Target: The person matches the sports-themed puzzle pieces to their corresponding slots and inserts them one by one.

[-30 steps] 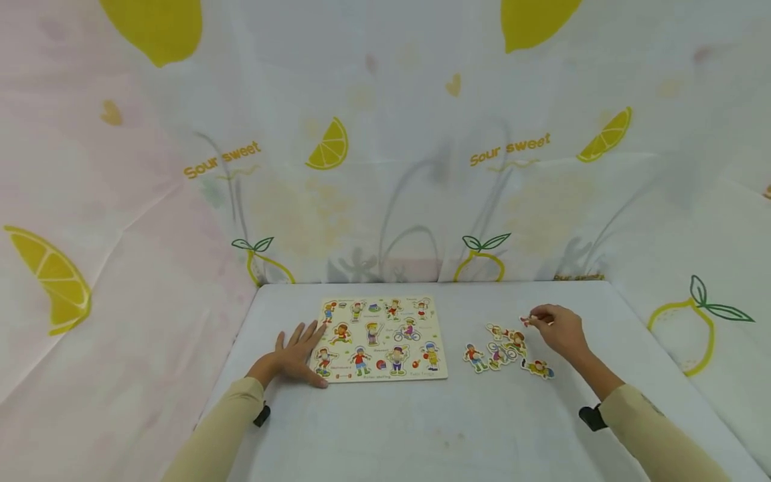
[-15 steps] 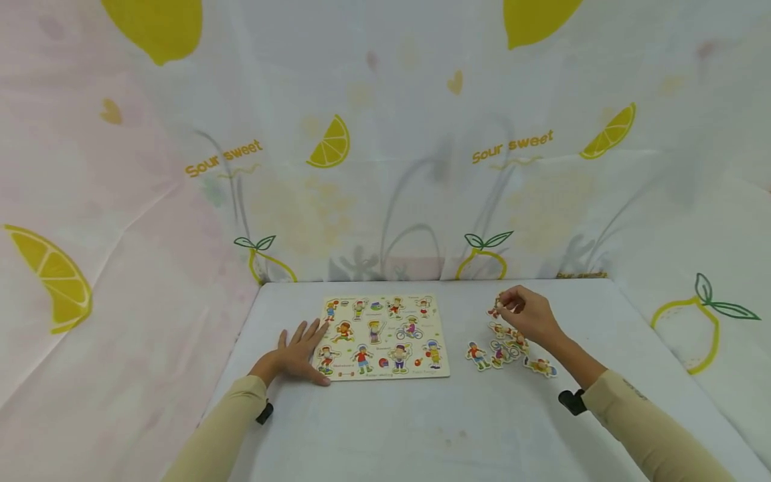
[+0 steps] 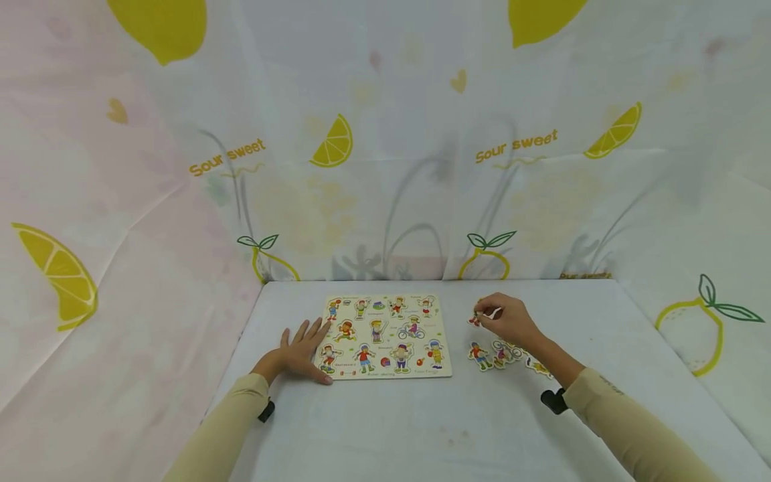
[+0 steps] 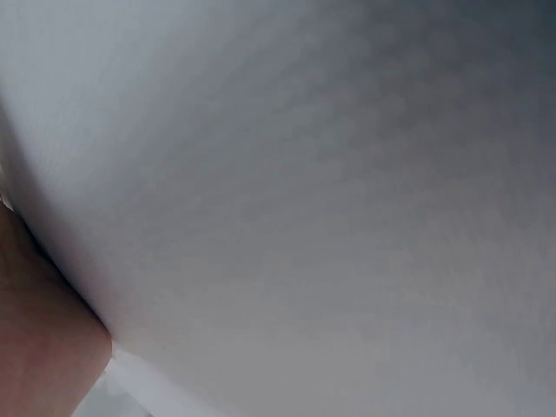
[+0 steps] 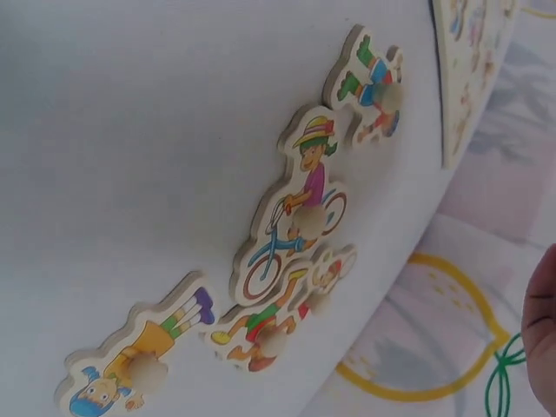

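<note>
My left hand (image 3: 304, 355) rests spread over the left edge of a flat wooden puzzle board (image 3: 390, 320) printed with sports figures. Between thumb and fingers, my right hand (image 3: 508, 321) pinches a small cut-out puzzle piece (image 3: 474, 320) right of the board; its picture is mostly covered. Under that hand lie several loose knobbed pieces: a figure in a blue cap and red top (image 3: 480, 355), a cyclist (image 5: 314, 187), a runner (image 5: 261, 326), a small racket player (image 5: 328, 276) and a figure in yellow (image 5: 156, 337). The runner and racket player are hidden in the head view.
A white cloth (image 3: 385, 428) covers the table. Behind and beside it hang fabric walls (image 3: 385, 134) printed with lemons. The left wrist view is mostly blurred pale surface, with some skin at the lower left. Each wrist carries a black device (image 3: 554, 402).
The right hand has carried its pinched piece leftward from the far side of the loose pieces toward the board. The left hand has stayed in place on the board.
</note>
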{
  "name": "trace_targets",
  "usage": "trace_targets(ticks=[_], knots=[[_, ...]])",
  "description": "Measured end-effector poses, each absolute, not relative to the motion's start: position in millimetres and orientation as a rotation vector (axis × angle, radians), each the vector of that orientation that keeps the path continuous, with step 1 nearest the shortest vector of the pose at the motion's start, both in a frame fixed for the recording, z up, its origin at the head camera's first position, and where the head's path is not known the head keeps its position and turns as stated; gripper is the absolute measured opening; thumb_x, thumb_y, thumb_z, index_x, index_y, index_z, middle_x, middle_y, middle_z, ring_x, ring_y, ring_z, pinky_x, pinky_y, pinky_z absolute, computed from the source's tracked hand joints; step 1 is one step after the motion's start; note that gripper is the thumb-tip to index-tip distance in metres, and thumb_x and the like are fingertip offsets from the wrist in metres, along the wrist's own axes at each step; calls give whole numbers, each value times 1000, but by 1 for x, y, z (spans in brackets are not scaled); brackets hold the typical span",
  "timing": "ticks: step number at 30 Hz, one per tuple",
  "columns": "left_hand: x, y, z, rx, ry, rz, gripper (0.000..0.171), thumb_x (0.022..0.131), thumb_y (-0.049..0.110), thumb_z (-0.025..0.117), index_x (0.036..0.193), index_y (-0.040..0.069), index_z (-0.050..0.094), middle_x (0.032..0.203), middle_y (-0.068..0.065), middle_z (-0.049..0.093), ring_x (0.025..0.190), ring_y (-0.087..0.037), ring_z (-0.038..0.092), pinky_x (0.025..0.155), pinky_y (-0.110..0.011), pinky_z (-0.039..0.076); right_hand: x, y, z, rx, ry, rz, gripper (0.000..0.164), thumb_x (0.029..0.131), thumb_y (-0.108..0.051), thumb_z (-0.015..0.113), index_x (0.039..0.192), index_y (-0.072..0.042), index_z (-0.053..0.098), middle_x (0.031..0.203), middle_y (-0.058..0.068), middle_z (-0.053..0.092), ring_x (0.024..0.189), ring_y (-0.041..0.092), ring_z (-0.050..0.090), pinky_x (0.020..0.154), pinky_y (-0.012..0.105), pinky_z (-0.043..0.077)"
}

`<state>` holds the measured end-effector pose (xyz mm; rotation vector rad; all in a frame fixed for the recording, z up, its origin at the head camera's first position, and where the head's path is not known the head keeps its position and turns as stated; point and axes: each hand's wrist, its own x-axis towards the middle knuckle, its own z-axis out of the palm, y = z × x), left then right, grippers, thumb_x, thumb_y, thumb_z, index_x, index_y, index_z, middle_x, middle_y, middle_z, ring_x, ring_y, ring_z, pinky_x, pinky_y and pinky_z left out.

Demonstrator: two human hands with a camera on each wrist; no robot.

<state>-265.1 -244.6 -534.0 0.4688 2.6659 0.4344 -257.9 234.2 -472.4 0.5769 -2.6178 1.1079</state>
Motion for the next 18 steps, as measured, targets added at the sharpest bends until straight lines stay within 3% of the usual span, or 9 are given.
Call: trace_targets(ticks=[5, 12, 18], knots=[[-266, -245, -536, 478, 2675, 425, 136, 62, 68, 82, 160, 11, 6, 167, -17, -2, 152, -45, -5, 113, -73, -8, -262, 219, -476, 607, -2631, 1120, 12, 82, 2, 72, 92, -6, 75, 93, 5, 70, 81, 13, 61, 64, 20, 52], [-266, -248, -539, 472, 2644, 456, 141, 59, 76, 78, 160, 15, 2, 167, -14, -7, 151, -43, -12, 111, -71, -17, -262, 203, -479, 661, -2692, 1137, 11, 81, 1, 71, 91, -4, 74, 91, 3, 69, 82, 14, 61, 66, 22, 52], [-275, -253, -554, 477, 2677, 442, 142, 57, 80, 76, 160, 18, 1, 168, -12, -7, 152, -42, -12, 112, -71, -16, -263, 197, -480, 652, -2734, 1104, 10, 82, -2, 71, 90, -6, 75, 91, 1, 70, 82, 14, 61, 69, 25, 50]])
